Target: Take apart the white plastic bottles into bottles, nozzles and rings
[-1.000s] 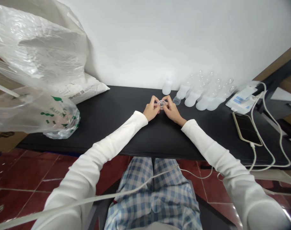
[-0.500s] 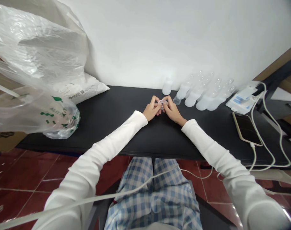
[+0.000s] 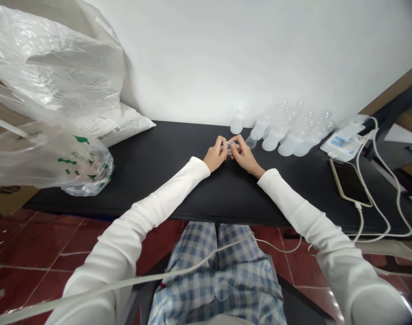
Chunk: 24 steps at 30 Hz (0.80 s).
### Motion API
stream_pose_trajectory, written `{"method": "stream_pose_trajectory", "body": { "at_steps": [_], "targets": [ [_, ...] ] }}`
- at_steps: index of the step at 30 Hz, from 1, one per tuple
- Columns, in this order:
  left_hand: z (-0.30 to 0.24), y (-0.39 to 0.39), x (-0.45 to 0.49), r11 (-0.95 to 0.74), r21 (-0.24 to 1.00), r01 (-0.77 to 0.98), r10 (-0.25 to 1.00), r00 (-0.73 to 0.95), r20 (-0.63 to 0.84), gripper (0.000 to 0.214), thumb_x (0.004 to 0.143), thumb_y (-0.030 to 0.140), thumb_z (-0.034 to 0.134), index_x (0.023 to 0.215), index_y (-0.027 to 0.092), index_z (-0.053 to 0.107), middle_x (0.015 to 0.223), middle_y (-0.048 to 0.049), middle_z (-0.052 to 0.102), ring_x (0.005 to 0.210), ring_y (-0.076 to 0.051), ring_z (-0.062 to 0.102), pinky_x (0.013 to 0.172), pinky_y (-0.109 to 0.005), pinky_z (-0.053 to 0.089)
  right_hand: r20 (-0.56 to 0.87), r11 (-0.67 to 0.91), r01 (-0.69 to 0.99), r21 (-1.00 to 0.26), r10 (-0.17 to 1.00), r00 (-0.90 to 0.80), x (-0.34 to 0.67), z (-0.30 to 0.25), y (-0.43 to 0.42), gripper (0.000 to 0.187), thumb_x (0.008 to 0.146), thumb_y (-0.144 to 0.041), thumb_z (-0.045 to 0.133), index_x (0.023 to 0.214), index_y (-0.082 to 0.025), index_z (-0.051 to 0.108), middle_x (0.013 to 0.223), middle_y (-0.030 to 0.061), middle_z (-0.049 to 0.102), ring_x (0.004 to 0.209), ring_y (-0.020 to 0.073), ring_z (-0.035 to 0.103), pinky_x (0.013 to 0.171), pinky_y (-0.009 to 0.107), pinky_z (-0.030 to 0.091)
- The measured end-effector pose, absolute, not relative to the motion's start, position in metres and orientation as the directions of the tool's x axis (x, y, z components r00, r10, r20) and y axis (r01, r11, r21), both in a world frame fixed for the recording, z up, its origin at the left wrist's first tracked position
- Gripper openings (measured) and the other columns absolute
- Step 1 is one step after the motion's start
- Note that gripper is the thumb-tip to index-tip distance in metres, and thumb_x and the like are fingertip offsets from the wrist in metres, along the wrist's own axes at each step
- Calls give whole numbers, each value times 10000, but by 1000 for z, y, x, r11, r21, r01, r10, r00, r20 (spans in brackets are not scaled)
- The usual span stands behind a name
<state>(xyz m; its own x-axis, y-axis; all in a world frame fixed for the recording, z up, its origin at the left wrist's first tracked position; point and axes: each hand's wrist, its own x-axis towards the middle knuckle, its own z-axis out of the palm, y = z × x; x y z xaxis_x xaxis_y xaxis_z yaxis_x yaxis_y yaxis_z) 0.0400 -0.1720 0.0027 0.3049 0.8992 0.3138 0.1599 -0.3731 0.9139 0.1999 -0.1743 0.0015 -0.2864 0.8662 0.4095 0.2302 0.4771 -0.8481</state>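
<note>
On our worktop [image 3: 165, 149], plastic bags [image 3: 50, 153] sit left, plastic bottles [image 3: 277, 140] line the wall [image 3: 226, 58] behind and right, and a phone [image 3: 350, 183] lies far right; between them, our left hand [image 3: 215, 155] and right hand [image 3: 244, 156] meet around a plastic ring [image 3: 230, 146].

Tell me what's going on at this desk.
A seated person is holding a small clear ring between the left hand and the right hand, over a black table. Translucent plastic bottles lie grouped along the wall to the right of the hands. Farther right is a phone, and large plastic bags are piled at the left.
</note>
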Motion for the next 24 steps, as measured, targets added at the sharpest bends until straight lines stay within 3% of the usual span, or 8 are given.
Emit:
{"method": "stream_pose_trajectory", "body": {
  "at_steps": [9,18,24],
  "targets": [
    [1,-171,40,-341,928,152,916,277,291,187,968,358,590,880,232,484,497,98,507,417,-85,464,519,-219,384,390,451,171,-876,871,-298,202,-3,-170,417,927,-649,566,980,-253,445,609,-90,518,517,92,487,497,223,371],
    [0,-167,42,-244,970,-11,921,309,235,230,949,366,592,905,230,412,558,92,579,438,-69,482,469,-187,363,348,405,118,-907,876,-333,203,2,-172,467,913,-697,552,1044,-266,429,661,-73,532,543,99,486,461,217,336],
    [5,-171,40,-295,953,75,929,257,267,208,944,282,604,836,218,438,624,67,560,546,-85,547,563,-213,439,353,410,140,-901,882,-312,201,0,-172,463,906,-682,576,1017,-247,464,674,-65,563,557,93,523,495,216,381]
  ]
}}
